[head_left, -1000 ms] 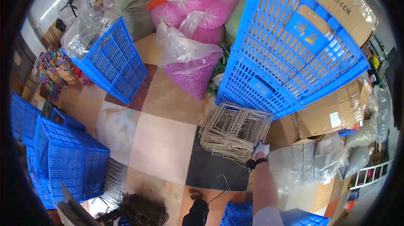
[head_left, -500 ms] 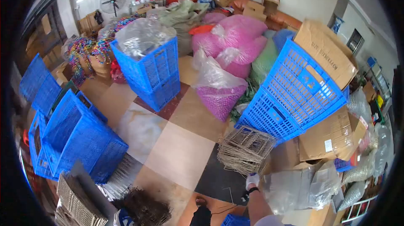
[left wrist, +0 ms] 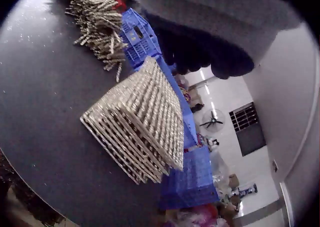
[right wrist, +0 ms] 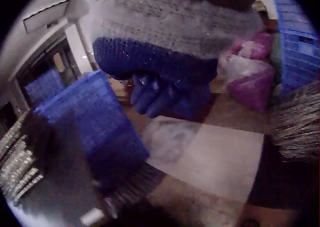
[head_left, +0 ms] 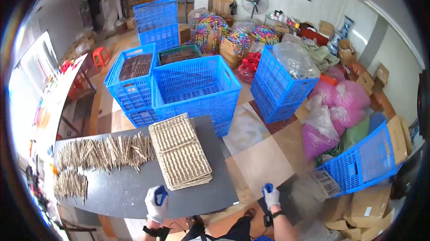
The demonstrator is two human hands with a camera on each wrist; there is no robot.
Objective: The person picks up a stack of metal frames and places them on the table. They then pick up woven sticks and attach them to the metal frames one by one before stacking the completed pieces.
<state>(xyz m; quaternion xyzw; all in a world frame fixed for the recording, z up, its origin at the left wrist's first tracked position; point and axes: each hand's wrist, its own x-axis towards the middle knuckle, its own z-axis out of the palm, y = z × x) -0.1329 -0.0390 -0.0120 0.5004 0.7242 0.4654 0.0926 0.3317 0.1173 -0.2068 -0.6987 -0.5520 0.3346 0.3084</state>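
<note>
Both hands wear white gloves with blue palms. My left hand point(head_left: 156, 204) hovers over the front edge of the dark table point(head_left: 116, 194), its fingers loosely bent around nothing. Just beyond it lies a stack of beige, ribbed rectangular frames point(head_left: 180, 151), whose layered edges show in the left wrist view point(left wrist: 142, 127). Right of the table, my right hand point(head_left: 271, 197) hangs over the floor with loosely curled fingers point(right wrist: 172, 97) and nothing in them. On the floor to its right sits another stack of wire frames point(head_left: 326, 182), partly blurred.
Rows of twisted beige sticks point(head_left: 105, 152) cover the table's left part. Behind the table stand blue crates point(head_left: 197, 102), and another crate stack point(head_left: 282, 86) sits farther right. Pink bags point(head_left: 342, 102), leaning blue crates point(head_left: 363, 160) and cardboard boxes point(head_left: 369, 200) line the right side.
The view has swung left from the floor stack to the table. My right hand has come away from the wire frames on the floor, and my left hand has come into view.
</note>
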